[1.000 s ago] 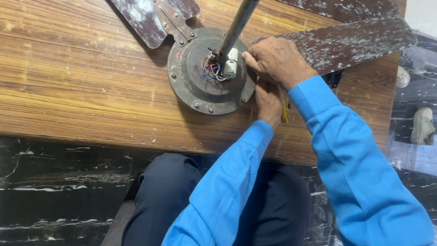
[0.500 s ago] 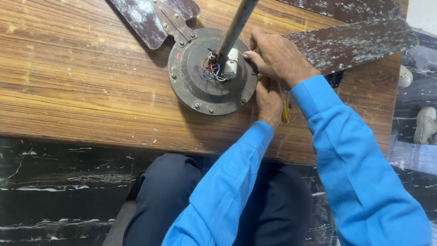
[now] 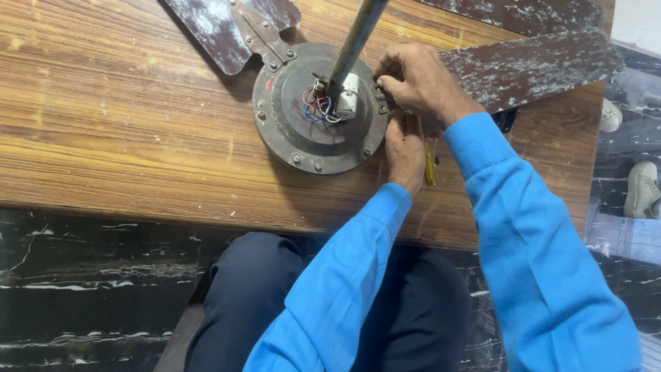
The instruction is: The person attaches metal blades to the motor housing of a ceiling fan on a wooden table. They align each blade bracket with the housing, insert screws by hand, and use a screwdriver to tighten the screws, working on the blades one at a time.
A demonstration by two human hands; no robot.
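**Both hands at the fan hub, right edge**

Broadly, your wooden desk (image 3: 124,138) carries the whole job: a dusty ceiling fan lies flat on it with the motor side up, so the wiring faces you and nothing has to be held aloft. Its blades (image 3: 530,65) spread out across the boards, which keeps the fan from rocking while you work at the middle. The round motor housing (image 3: 303,131) sits near the far centre of the desk, and the metal rod (image 3: 354,41) rises from its middle towards the camera, with the coloured wires (image 3: 318,107) and a white cylindrical part (image 3: 348,100) bunched at its foot.

Your right hand (image 3: 420,83) comes in from above the housing's right rim, fingers (image 3: 389,72) curled close together and pinching at something small there; what they grip is hidden, so you cannot say more than that they are nearly closed on the rim. Your left hand (image 3: 405,151) lies just below, pressed against the housing's edge, seemingly to steady it. Its fingers are tucked under the right hand, so how far they are open cannot be told. A yellow-handled tool (image 3: 431,169) shows just beside the left wrist; whether that hand holds it is unclear.

Compared with a second ago, little differs: both hands sit at the same spot, the right one turned slightly over the rim, and the fan has not shifted.
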